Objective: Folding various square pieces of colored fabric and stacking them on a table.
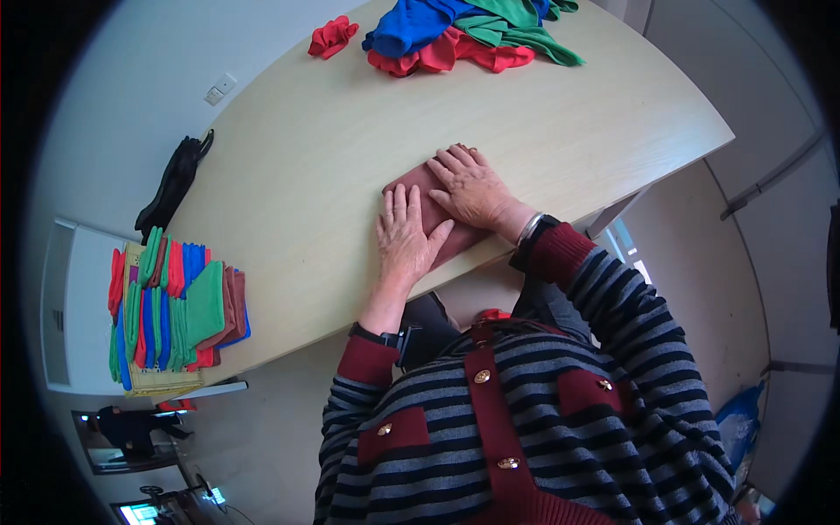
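A folded brown cloth (422, 181) lies flat on the pale wooden table (332, 140), close to its near edge. My left hand (404, 236) rests palm down on the cloth's left part, fingers spread. My right hand (471, 186) lies flat over the cloth's right part, fingers pointing left and slightly apart. Both hands press on the cloth without gripping it. Most of the cloth is hidden under the two hands.
A heap of blue, red and green cloths (464, 31) lies at the table's far end, with a small red cloth (332, 37) beside it. A stack of folded coloured cloths (171, 306) sits at the table's left end. A black item (175, 179) hangs off the table's left edge.
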### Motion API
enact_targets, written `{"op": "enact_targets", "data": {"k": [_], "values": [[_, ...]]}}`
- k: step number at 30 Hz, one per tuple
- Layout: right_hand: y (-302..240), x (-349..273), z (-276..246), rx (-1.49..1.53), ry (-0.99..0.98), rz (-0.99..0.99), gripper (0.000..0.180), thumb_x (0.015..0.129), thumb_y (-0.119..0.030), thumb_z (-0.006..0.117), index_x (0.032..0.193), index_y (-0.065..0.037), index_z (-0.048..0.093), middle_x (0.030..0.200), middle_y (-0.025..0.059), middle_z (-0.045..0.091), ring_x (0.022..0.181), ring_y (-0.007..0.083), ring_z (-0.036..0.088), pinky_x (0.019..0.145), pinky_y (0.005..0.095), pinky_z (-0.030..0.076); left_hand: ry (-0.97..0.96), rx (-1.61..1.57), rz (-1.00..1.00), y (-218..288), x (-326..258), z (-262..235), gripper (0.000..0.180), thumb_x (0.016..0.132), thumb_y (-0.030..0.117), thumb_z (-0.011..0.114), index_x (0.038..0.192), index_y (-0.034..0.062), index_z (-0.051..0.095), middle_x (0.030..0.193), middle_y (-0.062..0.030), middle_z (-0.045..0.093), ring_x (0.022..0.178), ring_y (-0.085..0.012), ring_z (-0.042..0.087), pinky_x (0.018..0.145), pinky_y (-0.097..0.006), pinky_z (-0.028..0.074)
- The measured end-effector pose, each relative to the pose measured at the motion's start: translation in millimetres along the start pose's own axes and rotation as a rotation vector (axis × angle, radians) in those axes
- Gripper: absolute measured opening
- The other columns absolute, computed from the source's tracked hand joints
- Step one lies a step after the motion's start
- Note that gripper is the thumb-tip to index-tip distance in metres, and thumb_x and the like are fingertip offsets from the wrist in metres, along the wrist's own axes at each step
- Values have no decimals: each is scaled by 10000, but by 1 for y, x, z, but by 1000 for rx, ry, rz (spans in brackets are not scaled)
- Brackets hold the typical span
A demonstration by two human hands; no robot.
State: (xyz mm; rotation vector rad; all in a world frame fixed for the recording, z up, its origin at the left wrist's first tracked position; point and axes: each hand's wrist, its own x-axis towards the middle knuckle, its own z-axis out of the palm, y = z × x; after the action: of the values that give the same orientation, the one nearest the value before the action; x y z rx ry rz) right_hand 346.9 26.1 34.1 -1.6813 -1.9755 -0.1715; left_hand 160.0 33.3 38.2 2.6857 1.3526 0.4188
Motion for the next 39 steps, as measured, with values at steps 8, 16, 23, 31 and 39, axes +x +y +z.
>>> {"op": "enact_targets", "data": {"k": [8, 16, 23, 31, 39], "values": [[-2, -13, -17, -36, -112, 60, 589, 974, -420, 510, 1442, -63, 477, 1489, 142, 460, 1439, 323, 349, 1202, 466, 229, 9, -49, 19, -20, 14, -1, 826, 954, 595, 505, 1532, 36, 317, 1587, -207, 309, 1495, -378, 225, 1181, -602, 199], [-8, -27, -9, -21, -40, 26, 591, 978, -405, 526, 1462, -72, 462, 1532, 148, 418, 1465, 331, 315, 1200, 465, 230, -2, -120, -88, -24, 27, 7, 781, 973, 601, 458, 1528, 64, 338, 1579, -203, 323, 1490, -387, 234, 1187, -581, 196], [-9, -29, -15, 53, -85, 48, 593, 975, -387, 545, 1465, -64, 453, 1541, 140, 413, 1469, 334, 307, 1180, 482, 257, 67, -13, -6, 14, -16, 10, 760, 942, 537, 548, 1534, 102, 356, 1621, -161, 260, 1507, -385, 187, 1174, -612, 195], [-22, -28, -18, -80, -111, -32, 571, 990, -354, 518, 1471, -55, 443, 1553, 143, 398, 1481, 331, 287, 1201, 485, 217, 73, -95, 17, 13, -25, 4, 750, 934, 490, 563, 1520, 58, 378, 1610, -192, 269, 1505, -399, 189, 1173, -644, 184], [-32, -24, 0, 9, -184, -42, 559, 1014, -370, 470, 1485, -71, 433, 1565, 133, 386, 1483, 335, 282, 1207, 493, 204, 111, -88, 2, 9, -24, 13, 637, 953, 355, 554, 1491, 43, 417, 1605, -190, 277, 1503, -401, 190, 1166, -654, 208]]}}
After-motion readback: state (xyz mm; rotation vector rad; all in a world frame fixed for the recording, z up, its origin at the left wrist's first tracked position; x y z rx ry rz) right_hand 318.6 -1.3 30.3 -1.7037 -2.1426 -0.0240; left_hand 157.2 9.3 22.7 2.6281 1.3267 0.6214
